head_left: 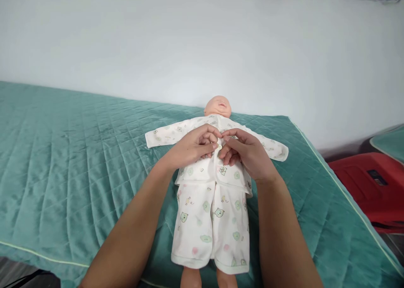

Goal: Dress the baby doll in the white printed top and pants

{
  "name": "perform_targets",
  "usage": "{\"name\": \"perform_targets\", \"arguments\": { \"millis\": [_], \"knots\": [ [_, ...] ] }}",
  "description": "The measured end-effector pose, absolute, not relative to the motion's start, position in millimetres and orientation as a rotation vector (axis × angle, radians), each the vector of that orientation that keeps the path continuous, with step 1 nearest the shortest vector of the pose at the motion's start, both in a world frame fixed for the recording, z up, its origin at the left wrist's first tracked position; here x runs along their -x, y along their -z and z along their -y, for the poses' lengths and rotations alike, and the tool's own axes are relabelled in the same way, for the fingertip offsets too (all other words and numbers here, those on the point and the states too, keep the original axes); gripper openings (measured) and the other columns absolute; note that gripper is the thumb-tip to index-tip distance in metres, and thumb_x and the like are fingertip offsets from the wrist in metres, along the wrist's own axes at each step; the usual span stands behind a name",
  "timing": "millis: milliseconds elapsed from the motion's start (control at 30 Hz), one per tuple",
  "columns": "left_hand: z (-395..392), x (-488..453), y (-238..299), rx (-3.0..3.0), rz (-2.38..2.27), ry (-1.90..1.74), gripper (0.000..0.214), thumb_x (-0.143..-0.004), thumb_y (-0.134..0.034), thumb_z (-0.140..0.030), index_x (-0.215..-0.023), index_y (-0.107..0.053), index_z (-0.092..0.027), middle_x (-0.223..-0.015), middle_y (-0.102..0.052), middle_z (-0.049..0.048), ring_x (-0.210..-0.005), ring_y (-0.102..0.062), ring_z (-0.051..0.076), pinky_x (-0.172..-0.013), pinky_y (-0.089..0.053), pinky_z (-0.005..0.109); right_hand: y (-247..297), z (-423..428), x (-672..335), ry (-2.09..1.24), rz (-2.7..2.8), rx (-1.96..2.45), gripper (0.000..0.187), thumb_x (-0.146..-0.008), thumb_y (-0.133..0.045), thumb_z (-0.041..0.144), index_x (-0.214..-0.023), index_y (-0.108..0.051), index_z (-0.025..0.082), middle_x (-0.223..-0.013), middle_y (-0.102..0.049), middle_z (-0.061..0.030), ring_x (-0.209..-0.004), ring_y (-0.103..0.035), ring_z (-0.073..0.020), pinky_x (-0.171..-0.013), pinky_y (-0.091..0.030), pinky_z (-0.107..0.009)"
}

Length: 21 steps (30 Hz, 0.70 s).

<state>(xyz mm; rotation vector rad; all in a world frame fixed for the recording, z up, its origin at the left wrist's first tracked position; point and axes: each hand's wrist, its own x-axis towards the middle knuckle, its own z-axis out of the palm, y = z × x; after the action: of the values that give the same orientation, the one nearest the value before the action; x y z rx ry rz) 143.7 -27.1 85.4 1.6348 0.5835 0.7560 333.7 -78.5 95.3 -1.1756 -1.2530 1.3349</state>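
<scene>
A baby doll (218, 106) lies on its back, dressed in a white printed baby jacket (198, 173) and matching trousers (193, 229). My left hand (202, 141) is closed at the jacket's front opening, its thumb and fingers pinching the cloth edge beside a small button (219, 146). From the other side my right hand (242, 147) pinches the jacket front, thumb and forefinger bent close to the same button. The fingertips of both hands nearly meet over the doll's chest. Both jacket sleeves stretch out sideways, and the doll's feet run out of view at the bottom.
A green quilted cover (78, 162) spreads beneath the doll, with its right edge slanting toward the front. Behind it rises a white wall (158, 48). A red plastic case-like object (362, 187) stands beyond the right edge.
</scene>
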Motion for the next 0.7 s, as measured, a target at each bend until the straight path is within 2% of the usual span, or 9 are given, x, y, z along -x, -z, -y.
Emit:
{"name": "perform_targets", "arguments": {
  "millis": [300,433,533,700],
  "knots": [
    [27,-144,-88,-1.621,-0.649,-0.769,0.024,-0.082,-0.063,-0.018,-0.106,-0.061,-0.020,-0.086,-0.061,-0.0005,-0.066,-0.056,0.008,-0.060,-0.045,0.022,-97,79,-333,-1.317,1.275,1.193,0.028,-0.086,-0.072,0.040,-0.104,-0.063,0.021,-0.067,-0.073,-0.0008,-0.051,-0.065,-0.0127,-0.045,-0.045,-0.020],
    [28,-142,-92,-1.632,-0.651,-0.731,0.023,-0.081,-0.065,-0.019,-0.104,-0.062,-0.019,-0.081,-0.061,-0.0009,-0.066,-0.055,0.009,-0.062,-0.046,0.023,-98,80,-332,-1.321,1.308,1.201,0.031,-0.085,-0.071,0.045,-0.104,-0.063,0.020,-0.059,-0.069,0.0012,-0.043,-0.059,-0.0114,-0.040,-0.040,-0.020],
    [29,-138,-95,-1.648,-0.635,-0.661,0.023,-0.081,-0.066,-0.020,-0.103,-0.062,-0.019,-0.076,-0.060,-0.0017,-0.068,-0.057,0.010,-0.063,-0.047,0.023,-97,79,-333,-1.314,1.314,1.187,0.030,-0.087,-0.069,0.045,-0.103,-0.064,0.020,-0.054,-0.066,0.0026,-0.038,-0.053,-0.0100,-0.036,-0.034,-0.019],
    [31,-132,-99,-1.606,-0.696,-0.603,0.032,-0.082,-0.065,-0.021,-0.114,-0.059,-0.021,-0.079,-0.064,-0.0011,-0.062,-0.058,0.010,-0.056,-0.045,0.022,-96,78,-335,-1.320,1.227,1.117,0.024,-0.087,-0.069,0.040,-0.100,-0.064,0.021,-0.060,-0.067,0.0028,-0.042,-0.054,-0.0096,-0.038,-0.035,-0.020]
  ]
}}
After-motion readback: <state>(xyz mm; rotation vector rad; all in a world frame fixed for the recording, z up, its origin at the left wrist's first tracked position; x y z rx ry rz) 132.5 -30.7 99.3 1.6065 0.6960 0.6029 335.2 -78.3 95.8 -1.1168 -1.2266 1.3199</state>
